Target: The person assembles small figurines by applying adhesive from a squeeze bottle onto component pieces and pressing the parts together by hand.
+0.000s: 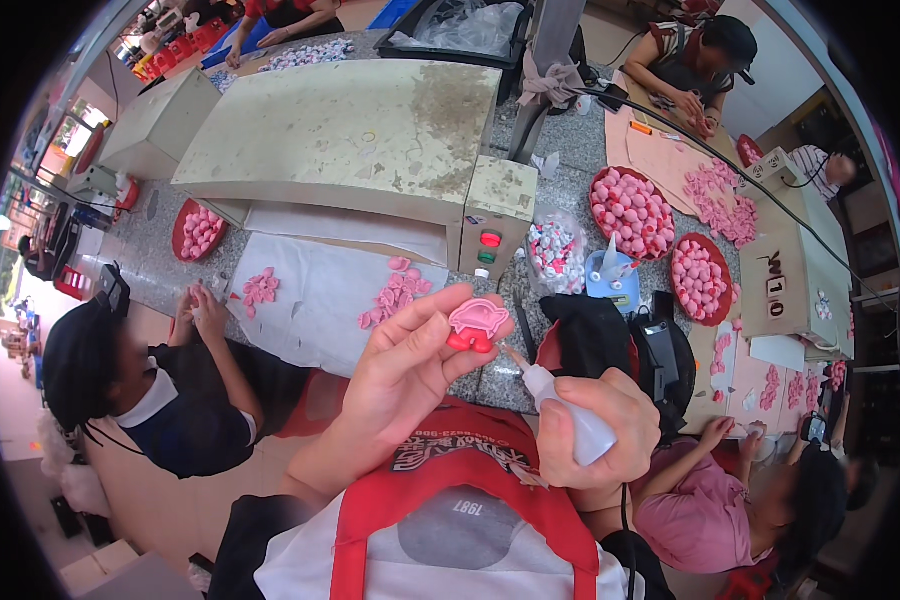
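My left hand (398,352) pinches a small moulded piece (477,318), pink with a raised rim above and red below, between thumb and fingers. Wrapped in my right hand (622,418) is a whitish, translucent squeeze bottle (576,424) with a thin nozzle. The bottle tilts toward the piece, its tip close to the red part; I cannot tell whether they touch. Beyond my hands, small pink pieces (400,290) lie on a white sheet (305,262) that runs into the opening of a long, worn, cream-coloured machine (340,130).
Red baskets of pink balls (632,212) stand at right, near a blue tray (625,292) of white bottles and a clear bag (556,250) of small parts. A black bag (588,335) lies beside my right hand. Co-workers sit at left (185,400), lower right (705,510) and far right.
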Demonstrator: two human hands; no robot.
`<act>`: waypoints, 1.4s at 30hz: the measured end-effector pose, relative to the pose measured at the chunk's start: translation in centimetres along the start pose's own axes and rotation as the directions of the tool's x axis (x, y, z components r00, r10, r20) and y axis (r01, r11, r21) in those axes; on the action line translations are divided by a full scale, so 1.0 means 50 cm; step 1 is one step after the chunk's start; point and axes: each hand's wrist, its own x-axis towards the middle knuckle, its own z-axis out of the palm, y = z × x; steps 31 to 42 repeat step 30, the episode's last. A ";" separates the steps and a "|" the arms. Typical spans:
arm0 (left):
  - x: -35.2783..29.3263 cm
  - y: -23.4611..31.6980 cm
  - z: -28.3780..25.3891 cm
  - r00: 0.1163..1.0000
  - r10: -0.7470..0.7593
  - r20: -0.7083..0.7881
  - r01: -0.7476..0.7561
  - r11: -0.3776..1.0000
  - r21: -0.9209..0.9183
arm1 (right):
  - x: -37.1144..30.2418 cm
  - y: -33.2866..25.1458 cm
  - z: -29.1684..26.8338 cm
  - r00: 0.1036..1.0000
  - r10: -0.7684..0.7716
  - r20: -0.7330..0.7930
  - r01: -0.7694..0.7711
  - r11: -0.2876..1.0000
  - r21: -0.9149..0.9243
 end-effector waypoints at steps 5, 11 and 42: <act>-0.001 0.001 -0.006 1.000 -0.004 0.019 0.004 1.000 0.008 | 0.000 -0.003 0.001 1.000 -0.001 0.008 0.001 1.000 0.000; -0.005 0.002 -0.005 1.000 -0.010 0.010 0.010 1.000 -0.012 | -0.005 -0.006 -0.004 1.000 0.024 0.004 -0.024 0.999 0.040; -0.004 0.000 -0.006 0.999 -0.053 -0.007 0.053 0.998 -0.026 | -0.015 -0.001 -0.018 0.999 -0.044 0.023 0.041 0.992 0.123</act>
